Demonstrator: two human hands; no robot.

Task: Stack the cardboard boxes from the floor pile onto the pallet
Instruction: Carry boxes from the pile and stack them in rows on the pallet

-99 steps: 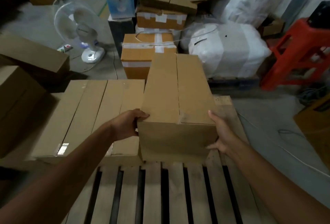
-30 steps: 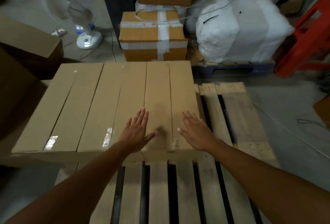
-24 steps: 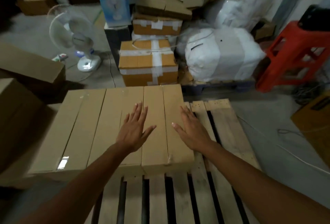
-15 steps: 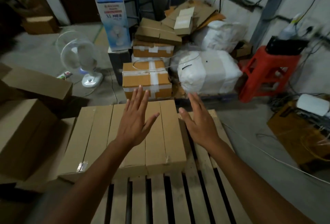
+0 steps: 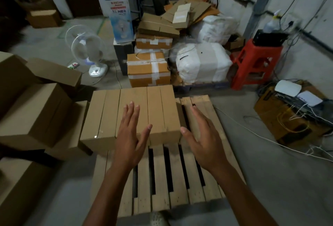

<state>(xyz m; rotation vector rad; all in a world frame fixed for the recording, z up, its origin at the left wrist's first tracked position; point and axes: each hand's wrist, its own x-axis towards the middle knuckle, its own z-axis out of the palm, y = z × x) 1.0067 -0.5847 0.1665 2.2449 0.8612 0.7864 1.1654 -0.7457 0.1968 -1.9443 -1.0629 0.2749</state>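
My left hand [image 5: 130, 135] and right hand [image 5: 201, 135] hover spread flat, palms down, each grip released and empty. 3 cardboard boxes [image 5: 133, 112] lie side by side on the far end of the pallet [image 5: 162, 180]. More boxes [image 5: 32, 110] wait on the floor at my left; I should lift the nearest squarely by both ends.

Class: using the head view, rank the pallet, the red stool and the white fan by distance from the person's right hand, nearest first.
1. Pallet: directly beneath the right hand.
2. Red stool: farther back, on the right by the wall.
3. White fan: across the floor, far back on the left.
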